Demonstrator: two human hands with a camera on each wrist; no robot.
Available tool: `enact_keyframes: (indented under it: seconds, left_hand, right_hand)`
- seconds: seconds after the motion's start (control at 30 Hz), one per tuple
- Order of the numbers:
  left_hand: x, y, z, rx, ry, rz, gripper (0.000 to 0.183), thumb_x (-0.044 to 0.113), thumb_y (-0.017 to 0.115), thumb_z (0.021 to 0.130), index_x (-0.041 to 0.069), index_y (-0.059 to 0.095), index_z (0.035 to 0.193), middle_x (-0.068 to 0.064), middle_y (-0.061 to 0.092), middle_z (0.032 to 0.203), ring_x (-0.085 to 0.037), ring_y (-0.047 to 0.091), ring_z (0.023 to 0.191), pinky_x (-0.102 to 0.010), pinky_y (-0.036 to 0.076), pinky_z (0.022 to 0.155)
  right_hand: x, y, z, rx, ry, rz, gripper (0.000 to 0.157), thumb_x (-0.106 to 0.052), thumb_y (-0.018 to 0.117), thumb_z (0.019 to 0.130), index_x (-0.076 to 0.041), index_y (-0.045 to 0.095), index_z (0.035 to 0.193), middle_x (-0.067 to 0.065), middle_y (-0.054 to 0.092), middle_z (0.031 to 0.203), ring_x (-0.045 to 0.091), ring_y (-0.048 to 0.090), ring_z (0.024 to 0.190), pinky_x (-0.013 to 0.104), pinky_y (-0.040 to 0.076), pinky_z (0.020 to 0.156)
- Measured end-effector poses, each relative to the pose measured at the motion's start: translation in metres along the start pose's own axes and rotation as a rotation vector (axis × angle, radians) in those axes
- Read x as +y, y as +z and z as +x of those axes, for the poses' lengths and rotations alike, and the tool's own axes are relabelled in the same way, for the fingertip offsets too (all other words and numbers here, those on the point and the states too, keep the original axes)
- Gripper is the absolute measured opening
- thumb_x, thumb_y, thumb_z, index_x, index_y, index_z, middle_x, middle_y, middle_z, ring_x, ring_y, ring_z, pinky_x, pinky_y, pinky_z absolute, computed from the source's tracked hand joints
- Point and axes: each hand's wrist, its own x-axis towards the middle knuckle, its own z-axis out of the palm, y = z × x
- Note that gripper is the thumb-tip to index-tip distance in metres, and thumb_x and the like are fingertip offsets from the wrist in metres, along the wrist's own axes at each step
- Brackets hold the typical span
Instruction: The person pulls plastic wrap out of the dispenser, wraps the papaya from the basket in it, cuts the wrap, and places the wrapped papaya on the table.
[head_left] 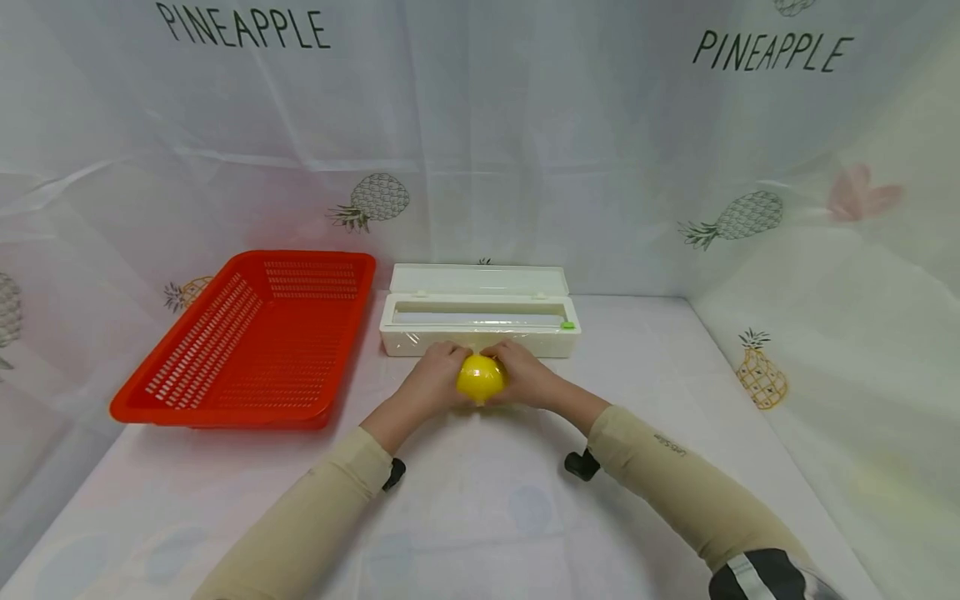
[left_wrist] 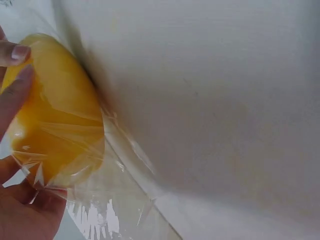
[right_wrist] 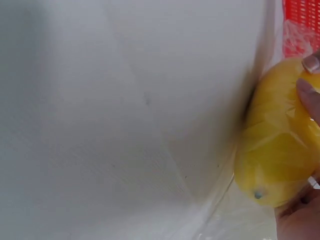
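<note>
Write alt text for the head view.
A person's left hand and right hand hold a yellow fruit-like object over a white table. Just beyond is a white box with its lid open; a red basket stands at left.

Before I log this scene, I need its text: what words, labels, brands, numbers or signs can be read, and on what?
"PINEAPPLE": cloth, upper left of the head view.
"PINEAPPLE": cloth, upper right.
Right sleeve: small lettering, too blurred to read.
Box, basket, fruit: no text I can make out.
</note>
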Motion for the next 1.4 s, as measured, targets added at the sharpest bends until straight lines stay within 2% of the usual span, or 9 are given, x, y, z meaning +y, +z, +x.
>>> enact_keyframes:
  seconds: [0.13,0.3,0.43,0.53,0.73,0.87,1.0,1.2,1.4]
  left_hand:
    - [-0.004,0.001,0.002,0.006,0.007,-0.002,0.077,0.026,0.09,0.068,0.0,0.053,0.13,-0.015,0.054,0.127,-0.033,0.047,0.116,-0.043,0.039,0.103]
    - [-0.006,0.003,0.006,-0.001,-0.008,-0.069,0.084,0.02,0.091,0.067,0.002,0.047,0.136,-0.014,0.054,0.13,-0.034,0.047,0.116,-0.045,0.038,0.103]
    - [-0.009,0.004,0.011,0.002,-0.018,-0.105,0.08,0.02,0.093,0.064,0.008,0.05,0.131,-0.008,0.059,0.124,-0.029,0.051,0.111,-0.042,0.039,0.101]
    - [-0.011,0.004,0.014,0.006,0.009,-0.099,0.078,0.02,0.094,0.063,0.009,0.053,0.128,-0.007,0.061,0.122,-0.028,0.053,0.111,-0.042,0.039,0.102]
    - [-0.01,0.0,0.016,-0.02,0.025,-0.102,0.075,0.018,0.094,0.063,0.008,0.054,0.127,-0.008,0.061,0.123,-0.029,0.053,0.114,-0.042,0.038,0.104]
    - [-0.009,-0.003,0.017,-0.038,0.004,-0.115,0.075,0.017,0.093,0.063,0.009,0.054,0.127,-0.007,0.061,0.123,-0.028,0.053,0.113,-0.042,0.038,0.104]
    - [-0.009,-0.004,0.018,-0.047,-0.015,-0.126,0.074,0.017,0.094,0.063,0.009,0.055,0.126,-0.007,0.061,0.122,-0.028,0.053,0.112,-0.043,0.038,0.105]
    - [-0.009,-0.005,0.019,-0.041,0.008,-0.103,0.074,0.019,0.094,0.062,0.007,0.056,0.125,-0.008,0.062,0.123,-0.03,0.054,0.112,-0.044,0.039,0.104]
    - [-0.01,-0.005,0.02,-0.035,0.014,-0.096,0.074,0.019,0.094,0.062,0.005,0.057,0.124,-0.009,0.062,0.121,-0.03,0.054,0.111,-0.044,0.039,0.103]
  right_hand:
    - [0.001,-0.002,0.002,0.002,0.025,0.042,0.076,-0.024,0.09,0.07,-0.003,0.05,0.132,0.007,0.056,0.124,0.022,0.052,0.11,0.04,0.043,0.1]
    - [0.009,-0.007,0.004,-0.029,0.02,0.102,0.068,-0.021,0.087,0.074,-0.004,0.052,0.129,0.005,0.058,0.122,0.02,0.054,0.106,0.039,0.044,0.099]
    - [0.02,-0.009,0.005,-0.049,-0.024,0.121,0.064,-0.024,0.084,0.078,-0.008,0.053,0.132,0.003,0.058,0.127,0.019,0.053,0.111,0.039,0.041,0.102]
    - [0.029,-0.011,0.004,-0.06,-0.061,0.134,0.063,-0.024,0.082,0.08,-0.012,0.054,0.135,0.001,0.056,0.134,0.018,0.051,0.117,0.038,0.039,0.105]
    - [0.036,-0.018,-0.002,-0.079,-0.095,0.16,0.063,-0.02,0.08,0.082,-0.009,0.054,0.138,0.004,0.053,0.139,0.021,0.05,0.125,0.038,0.038,0.106]
    - [0.032,-0.023,-0.01,-0.033,-0.054,0.177,0.06,-0.021,0.081,0.081,-0.008,0.057,0.135,0.005,0.055,0.137,0.025,0.05,0.127,0.042,0.04,0.105]
    - [0.019,-0.02,-0.02,0.063,-0.024,0.145,0.056,-0.024,0.081,0.081,-0.011,0.061,0.131,0.001,0.057,0.133,0.024,0.051,0.124,0.043,0.041,0.104]
    - [-0.005,-0.007,-0.038,0.199,-0.102,0.126,0.047,-0.014,0.079,0.083,-0.007,0.064,0.127,0.005,0.06,0.13,0.025,0.053,0.122,0.041,0.042,0.103]
    - [-0.013,0.006,-0.046,0.259,-0.068,0.153,0.04,-0.011,0.077,0.084,-0.009,0.067,0.123,0.002,0.062,0.127,0.022,0.054,0.121,0.04,0.044,0.101]
